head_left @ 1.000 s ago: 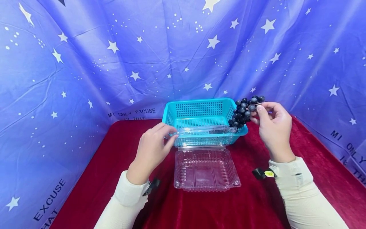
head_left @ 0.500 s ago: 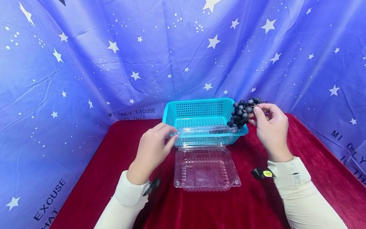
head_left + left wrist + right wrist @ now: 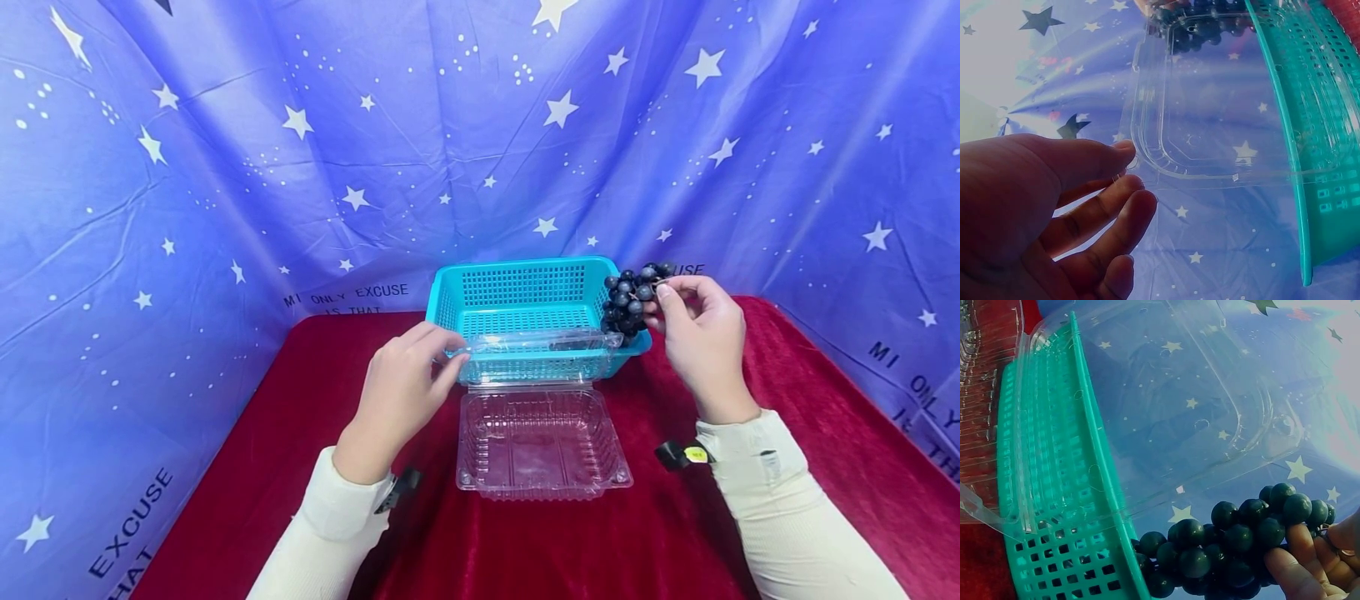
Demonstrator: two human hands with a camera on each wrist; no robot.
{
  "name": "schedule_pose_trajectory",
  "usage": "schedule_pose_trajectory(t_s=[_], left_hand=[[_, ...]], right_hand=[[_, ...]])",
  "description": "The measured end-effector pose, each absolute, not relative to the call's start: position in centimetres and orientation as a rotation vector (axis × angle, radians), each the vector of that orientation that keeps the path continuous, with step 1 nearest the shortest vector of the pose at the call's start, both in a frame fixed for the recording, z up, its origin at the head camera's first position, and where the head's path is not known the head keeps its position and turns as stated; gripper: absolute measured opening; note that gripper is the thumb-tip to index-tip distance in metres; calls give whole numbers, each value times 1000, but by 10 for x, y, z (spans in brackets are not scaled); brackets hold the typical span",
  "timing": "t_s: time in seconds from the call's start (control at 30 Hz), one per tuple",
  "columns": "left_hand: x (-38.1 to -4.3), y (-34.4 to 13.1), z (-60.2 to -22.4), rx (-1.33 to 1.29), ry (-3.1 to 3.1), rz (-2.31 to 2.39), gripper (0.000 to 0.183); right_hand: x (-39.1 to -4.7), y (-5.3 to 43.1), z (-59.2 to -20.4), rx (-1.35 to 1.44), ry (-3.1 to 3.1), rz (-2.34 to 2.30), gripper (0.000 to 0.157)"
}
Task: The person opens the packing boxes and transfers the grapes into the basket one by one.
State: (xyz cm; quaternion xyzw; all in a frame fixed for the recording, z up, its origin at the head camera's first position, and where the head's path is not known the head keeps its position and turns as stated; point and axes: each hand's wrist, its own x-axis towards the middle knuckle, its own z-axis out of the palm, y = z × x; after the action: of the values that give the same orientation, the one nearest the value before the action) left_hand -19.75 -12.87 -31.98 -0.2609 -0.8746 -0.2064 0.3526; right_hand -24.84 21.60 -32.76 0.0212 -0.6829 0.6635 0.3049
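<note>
A clear plastic clamshell box lies on the red cloth with its lid raised against the front of a turquoise basket. My left hand pinches the lid's left corner between thumb and fingers, as the left wrist view also shows at the lid edge. In my right hand is a bunch of dark grapes, pinched by its stem. The grapes hang at the basket's right side, overlapping its rim in the head view. Up close, the grapes hang beside the basket wall.
A red velvet cloth covers the table. Behind and on both sides hangs a blue curtain with white stars. Dark straps with small devices sit at both cuffs.
My right hand has moved a little left and down with the grapes, bringing them closer to the basket's right rim. The left hand, lid and basket stay put.
</note>
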Motion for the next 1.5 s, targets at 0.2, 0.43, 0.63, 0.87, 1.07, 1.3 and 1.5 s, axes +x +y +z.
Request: schedule_pose_trajectory(t_s=[0.2, 0.43, 0.63, 0.87, 1.07, 1.3, 1.5], left_hand=[[-198, -129, -320, -682, -2262, -540, 9], [-198, -128, -321, -686, -2258, -540, 8], [-198, -129, -321, -688, -2255, -536, 9], [-198, -129, -321, -694, -2263, -535, 10], [-198, -129, -321, -695, -2262, -535, 10], [-198, -128, -321, -700, -2260, -537, 11], [-198, -128, -321, -703, -2258, -534, 10]], right_hand=[[-250, 215, -330, 49, -1867, 1716, 18], [-251, 214, -332, 44, -1913, 1688, 17], [-253, 213, -337, 46, -2027, 1625, 20], [-257, 215, -343, 53, -2098, 1571, 21], [-259, 217, -346, 41, -2170, 1497, 25], [-259, 217, -348, 37, -2225, 1408, 27], [-261, 217, -352, 29, -2270, 1335, 26]])
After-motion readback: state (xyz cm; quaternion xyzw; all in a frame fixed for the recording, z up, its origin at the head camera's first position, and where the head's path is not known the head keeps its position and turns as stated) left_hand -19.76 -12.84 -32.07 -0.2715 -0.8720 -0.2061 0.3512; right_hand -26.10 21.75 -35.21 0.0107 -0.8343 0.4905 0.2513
